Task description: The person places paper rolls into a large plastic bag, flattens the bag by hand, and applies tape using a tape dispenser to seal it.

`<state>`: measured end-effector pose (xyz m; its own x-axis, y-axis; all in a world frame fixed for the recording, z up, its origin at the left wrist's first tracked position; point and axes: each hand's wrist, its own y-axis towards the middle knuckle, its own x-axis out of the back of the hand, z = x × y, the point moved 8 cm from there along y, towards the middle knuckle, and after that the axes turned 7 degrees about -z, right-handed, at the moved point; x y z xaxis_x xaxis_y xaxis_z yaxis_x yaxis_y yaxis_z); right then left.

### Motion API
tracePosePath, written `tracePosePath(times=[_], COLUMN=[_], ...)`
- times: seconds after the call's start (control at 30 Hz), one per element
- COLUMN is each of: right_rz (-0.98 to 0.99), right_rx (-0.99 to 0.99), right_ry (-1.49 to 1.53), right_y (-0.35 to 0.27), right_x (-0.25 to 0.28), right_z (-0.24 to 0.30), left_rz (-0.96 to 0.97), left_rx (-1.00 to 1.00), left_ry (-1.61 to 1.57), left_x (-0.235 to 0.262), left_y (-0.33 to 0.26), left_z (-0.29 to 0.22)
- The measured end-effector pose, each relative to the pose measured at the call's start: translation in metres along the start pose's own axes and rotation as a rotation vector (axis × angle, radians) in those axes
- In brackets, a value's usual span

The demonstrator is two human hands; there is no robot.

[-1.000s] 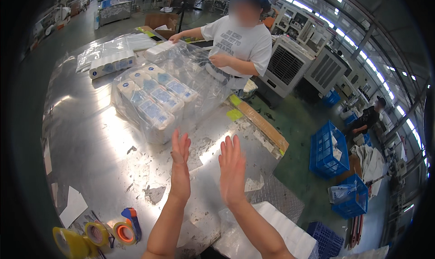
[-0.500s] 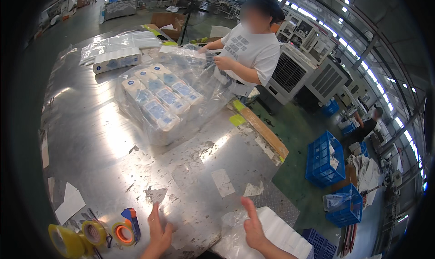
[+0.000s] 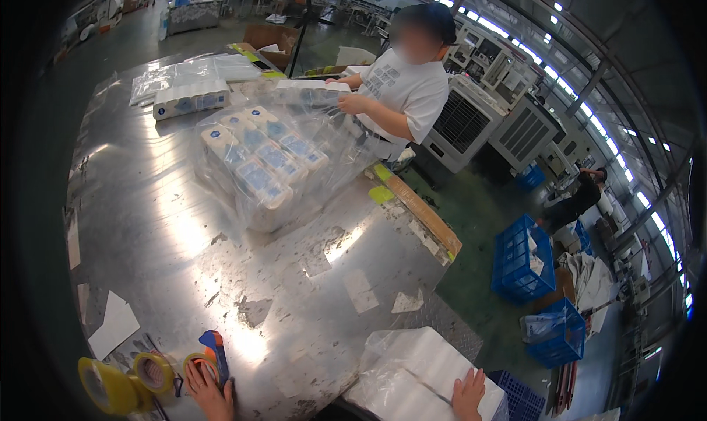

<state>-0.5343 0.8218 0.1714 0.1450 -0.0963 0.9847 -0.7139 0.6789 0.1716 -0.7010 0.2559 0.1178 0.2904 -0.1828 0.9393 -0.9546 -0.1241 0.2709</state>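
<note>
At the lower left, my left hand (image 3: 211, 397) closes over a blue-and-orange tape dispenser (image 3: 213, 342), fingers on its tape roll and thumb on the other side. My right hand (image 3: 468, 396) lies with fingers stretched on a white bundle in clear film (image 3: 423, 362) at the table's near edge. Rolls of yellowish tape (image 3: 107, 386) stand left of the dispenser. Farther off, a large clear bag holds several white packs with blue labels (image 3: 265, 163). A co-worker (image 3: 405, 82) across the table has hands on the bag and a white pack (image 3: 313, 88).
The metal table (image 3: 177, 274) has worn patches and paper scraps. Another pack (image 3: 191, 99) and flat plastic film (image 3: 199, 71) lie at its far left. A cardboard strip (image 3: 420, 211) edges the right side. Blue crates (image 3: 523, 262) stand on the floor at right.
My left hand has come down left onto the tape dispenser. My right hand has moved right and down onto the white bundle. The co-worker's white pack is now more visible at the bag.
</note>
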Motion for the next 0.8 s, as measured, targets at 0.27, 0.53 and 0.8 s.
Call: tracePosePath(times=[0.27,0.53,0.8], right_rz=[-0.066,0.05,0.415], right_rx=[0.08,0.23,-0.282], right_ry=[0.03,0.724,1.742], right_y=[-0.043,-0.044,-0.078], right_x=[0.003,0.067,0.059], right_z=[0.026,0.147,0.231], left_rz=[0.389,-0.137,-0.131], left_rx=[0.132,-0.046,-1.044], left_ry=[-0.142,-0.7,-0.851], left_x=[-0.041,0.059,0.14], left_y=[-0.017,0.041,-0.028], left_z=[0.022,-0.087,-0.252])
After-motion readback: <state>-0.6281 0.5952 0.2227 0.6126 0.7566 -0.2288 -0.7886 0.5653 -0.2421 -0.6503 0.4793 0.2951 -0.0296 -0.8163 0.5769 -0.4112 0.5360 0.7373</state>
